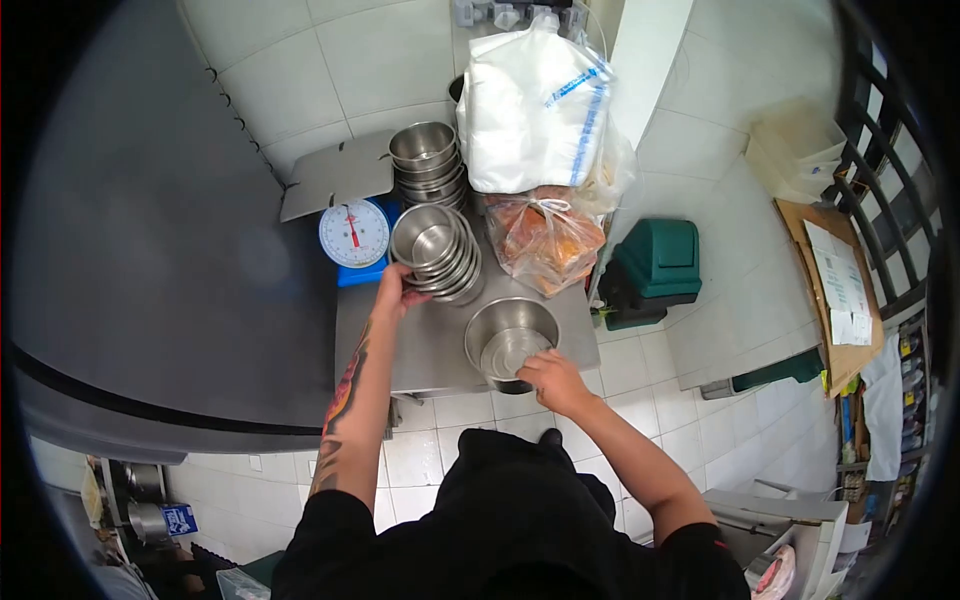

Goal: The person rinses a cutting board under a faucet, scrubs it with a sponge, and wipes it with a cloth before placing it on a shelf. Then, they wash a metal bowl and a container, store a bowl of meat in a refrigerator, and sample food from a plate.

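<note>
My left hand (398, 289) is at the near left side of a tilted stack of nested stainless steel pots (425, 240), its fingers curled against their rims. Behind that stack rises a second one of similar steel pots (422, 147). With closed fingers, my right hand (552, 380) grips the near right rim of a single wide steel pot (512, 322). This pot is at the front edge of the metal table (440, 350), its mouth facing up and its inside bare. Part of my right hand's grip is hidden from above.
A blue dial scale (354, 236) stands left of the stacks. Behind the single pot are a tied clear bag of orange-brown food (548, 235) and white plastic bags (535, 110). A green bin (658, 262) stands to the right; a large grey surface (170, 240) fills the left.
</note>
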A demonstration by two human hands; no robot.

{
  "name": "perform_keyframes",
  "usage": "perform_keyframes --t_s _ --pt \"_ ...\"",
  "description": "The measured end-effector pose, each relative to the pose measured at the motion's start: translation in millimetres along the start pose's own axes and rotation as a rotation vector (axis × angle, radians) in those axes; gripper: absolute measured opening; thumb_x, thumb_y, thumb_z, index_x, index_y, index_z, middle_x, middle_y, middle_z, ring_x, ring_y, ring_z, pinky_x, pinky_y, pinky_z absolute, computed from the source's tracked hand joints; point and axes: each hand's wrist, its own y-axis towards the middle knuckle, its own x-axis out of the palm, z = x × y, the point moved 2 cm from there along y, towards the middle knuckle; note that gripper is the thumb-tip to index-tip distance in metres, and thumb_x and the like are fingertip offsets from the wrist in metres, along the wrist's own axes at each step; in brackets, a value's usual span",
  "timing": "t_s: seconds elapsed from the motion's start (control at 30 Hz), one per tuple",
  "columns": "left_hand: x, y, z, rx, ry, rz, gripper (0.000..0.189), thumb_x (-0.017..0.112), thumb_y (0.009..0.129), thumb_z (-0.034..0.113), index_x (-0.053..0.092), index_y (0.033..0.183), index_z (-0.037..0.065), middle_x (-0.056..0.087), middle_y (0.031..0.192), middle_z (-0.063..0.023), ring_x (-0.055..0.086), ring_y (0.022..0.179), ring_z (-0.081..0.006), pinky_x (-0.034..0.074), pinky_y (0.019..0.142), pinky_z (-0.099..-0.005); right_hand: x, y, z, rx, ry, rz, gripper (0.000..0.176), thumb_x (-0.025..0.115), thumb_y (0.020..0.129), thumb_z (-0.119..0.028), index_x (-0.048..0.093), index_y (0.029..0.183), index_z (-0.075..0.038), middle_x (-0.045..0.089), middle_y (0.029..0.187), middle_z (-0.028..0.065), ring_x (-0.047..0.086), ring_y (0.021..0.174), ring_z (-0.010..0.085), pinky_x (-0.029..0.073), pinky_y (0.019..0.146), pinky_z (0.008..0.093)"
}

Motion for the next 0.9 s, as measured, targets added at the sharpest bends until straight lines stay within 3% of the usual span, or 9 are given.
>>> perform_keyframes --t_s 0.13,0.3,0.4,0.47,0.53,0.67,0.77,0.83,0.9 --pt "-17.4 -36.5 6.6 -0.015 -0.236 0.045 0.048 0.048 0.082 0.029 0.057 0.116 -0.004 0.066 0.108 -0.0218 0.071 0.090 -0.0350 0.063 0.075 -0.0536 41.8 13.4 14.7 -0.091 -0.104 -0.053 0.023 0.065 0.068 -0.003 0.068 0.089 -0.012 0.061 0.087 0.0023 0.060 0.095 0.0230 0.044 0.084 0.0367" --pt "-30.1 -73.4 49.2 0.221 -0.216 0.024 0.045 0.041 0.101 0.035 0.059 0.120 -0.001 0.070 0.106 -0.0158 0.073 0.087 -0.0242 0.066 0.065 -0.0364 77.6 55.4 37.5 -0.030 -0.163 -0.028 0.022 0.064 0.073 -0.005 0.070 0.092 -0.012 0.060 0.093 0.0043 0.058 0.101 0.0245 0.044 0.091 0.0386" --pt "-24.3 -88.5 84.6 0.252 -0.205 0.044 0.048 0.039 0.096 0.027 0.055 0.124 -0.008 0.065 0.117 -0.0243 0.070 0.101 -0.0348 0.065 0.079 -0.0469 73.0 83.3 27.2 0.043 -0.194 0.179 0.031 0.065 0.073 -0.002 0.071 0.103 -0.010 0.060 0.108 0.0115 0.056 0.110 0.0293 0.042 0.102 0.0427" --pt "-3.2 -108.9 102.4 0.246 -0.198 -0.023 0.051 0.042 0.093 0.026 0.051 0.128 -0.010 0.062 0.122 -0.0261 0.068 0.104 -0.0380 0.065 0.081 -0.0488 48.8 88.4 9.3 0.146 -0.127 0.427 0.043 0.066 0.073 0.000 0.067 0.115 -0.007 0.057 0.121 0.0184 0.052 0.121 0.0356 0.038 0.108 0.0473" --pt "20.0 -125.0 107.2 0.203 -0.211 -0.116 0.054 0.047 0.089 0.024 0.049 0.131 -0.009 0.055 0.132 -0.0281 0.063 0.113 -0.0432 0.060 0.091 -0.0549 37.4 66.5 2.2 0.219 -0.006 0.465 0.045 0.067 0.074 0.001 0.065 0.119 -0.008 0.056 0.125 0.0188 0.051 0.122 0.0367 0.040 0.107 0.0475" --pt "49.8 -114.3 77.0 -0.008 -0.346 -0.206 0.049 0.053 0.082 0.018 0.051 0.126 -0.003 0.051 0.134 -0.0231 0.056 0.120 -0.0449 0.052 0.098 -0.0641 31.8 -47.4 14.2 0.415 0.064 0.432 0.048 0.071 0.080 -0.005 0.061 0.126 -0.012 0.053 0.133 0.0189 0.056 0.116 0.0380 0.051 0.093 0.0445" --pt "59.5 -89.8 42.0 -0.129 -0.478 -0.003 0.028 0.063 0.075 0.011 0.056 0.102 0.007 0.052 0.116 -0.0141 0.051 0.111 -0.0356 0.048 0.095 -0.0738 42.7 -192.9 28.8 0.691 0.018 0.355 0.045 0.072 0.082 -0.009 0.061 0.125 -0.014 0.054 0.132 0.0174 0.063 0.104 0.0380 0.054 0.085 0.0441" --pt "29.2 -34.7 8.4 -0.080 -0.390 -0.121 0.038 0.068 0.073 0.014 0.058 0.109 0.011 0.050 0.125 -0.0107 0.045 0.121 -0.0360 0.048 0.098 -0.0697 38.1 -292.7 15.6 0.955 0.000 0.307 0.043 0.072 0.083 -0.012 0.061 0.124 -0.014 0.055 0.129 0.0169 0.063 0.103 0.0382 0.055 0.085 0.0446" --pt "35.8 -23.6 5.2 -0.317 -0.359 -0.154 0.051 0.068 0.076 0.021 0.055 0.125 0.016 0.050 0.132 -0.0090 0.045 0.124 -0.0355 0.052 0.099 -0.0590 37.9 -396.2 -11.6 1.286 0.002 0.308 0.041 0.072 0.084 -0.014 0.062 0.123 -0.014 0.056 0.127 0.0165 0.064 0.102 0.0384 0.055 0.084 0.0452"
